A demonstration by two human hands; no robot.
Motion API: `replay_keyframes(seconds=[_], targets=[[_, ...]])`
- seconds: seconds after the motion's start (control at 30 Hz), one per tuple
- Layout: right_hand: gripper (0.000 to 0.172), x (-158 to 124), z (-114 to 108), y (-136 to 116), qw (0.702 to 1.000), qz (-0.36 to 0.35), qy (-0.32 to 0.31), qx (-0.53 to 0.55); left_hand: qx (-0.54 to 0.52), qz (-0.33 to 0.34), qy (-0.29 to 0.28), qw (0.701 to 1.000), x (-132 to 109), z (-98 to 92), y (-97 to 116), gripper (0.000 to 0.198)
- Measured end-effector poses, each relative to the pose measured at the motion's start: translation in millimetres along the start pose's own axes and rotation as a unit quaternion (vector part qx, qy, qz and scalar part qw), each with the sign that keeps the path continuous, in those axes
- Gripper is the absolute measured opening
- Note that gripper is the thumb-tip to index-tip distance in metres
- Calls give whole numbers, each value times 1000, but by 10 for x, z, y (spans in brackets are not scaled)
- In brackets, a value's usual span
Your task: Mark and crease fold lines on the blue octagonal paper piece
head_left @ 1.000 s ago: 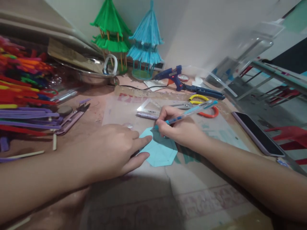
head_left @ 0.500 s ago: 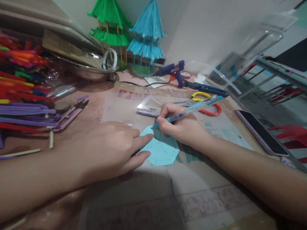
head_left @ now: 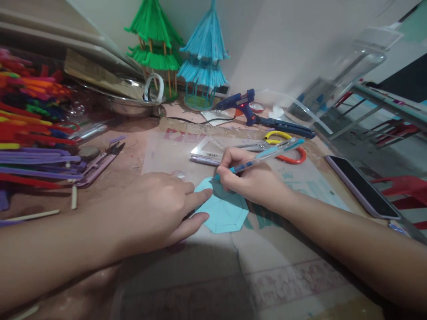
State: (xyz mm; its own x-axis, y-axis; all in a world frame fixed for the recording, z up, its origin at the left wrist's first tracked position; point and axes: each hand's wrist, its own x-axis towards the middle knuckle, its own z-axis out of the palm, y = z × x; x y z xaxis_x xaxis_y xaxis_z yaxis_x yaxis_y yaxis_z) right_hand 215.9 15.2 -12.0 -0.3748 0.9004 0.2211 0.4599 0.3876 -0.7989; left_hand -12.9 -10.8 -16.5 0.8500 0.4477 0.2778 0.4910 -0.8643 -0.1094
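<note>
- My left grip (head_left: 156,209) lies open and flat, pinning the blue paper hexagon (head_left: 227,215) to the bench (head_left: 200,275) against sliding.
- My right grip (head_left: 248,178) is closed round the pen (head_left: 263,156), its tip at the hexagon's far corner.

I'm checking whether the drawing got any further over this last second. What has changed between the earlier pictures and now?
Nothing was picked up or let go, and no thing visibly moved; only the view swayed a little. The right hand still grips the pen with its tip at the upper left edge of the blue paper, and the left hand still pins that paper with two fingertips.
</note>
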Motion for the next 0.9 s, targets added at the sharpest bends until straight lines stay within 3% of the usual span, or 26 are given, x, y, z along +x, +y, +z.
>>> replay_keyframes(seconds=[0.57, 0.9], targets=[[15, 6, 7, 9, 1000, -6, 0, 17, -4, -9, -20, 1000, 16, -33, 19, 34], [15, 1, 16, 27, 1000, 3, -6, 19, 0, -3, -4, 1000, -6, -20, 12, 34]])
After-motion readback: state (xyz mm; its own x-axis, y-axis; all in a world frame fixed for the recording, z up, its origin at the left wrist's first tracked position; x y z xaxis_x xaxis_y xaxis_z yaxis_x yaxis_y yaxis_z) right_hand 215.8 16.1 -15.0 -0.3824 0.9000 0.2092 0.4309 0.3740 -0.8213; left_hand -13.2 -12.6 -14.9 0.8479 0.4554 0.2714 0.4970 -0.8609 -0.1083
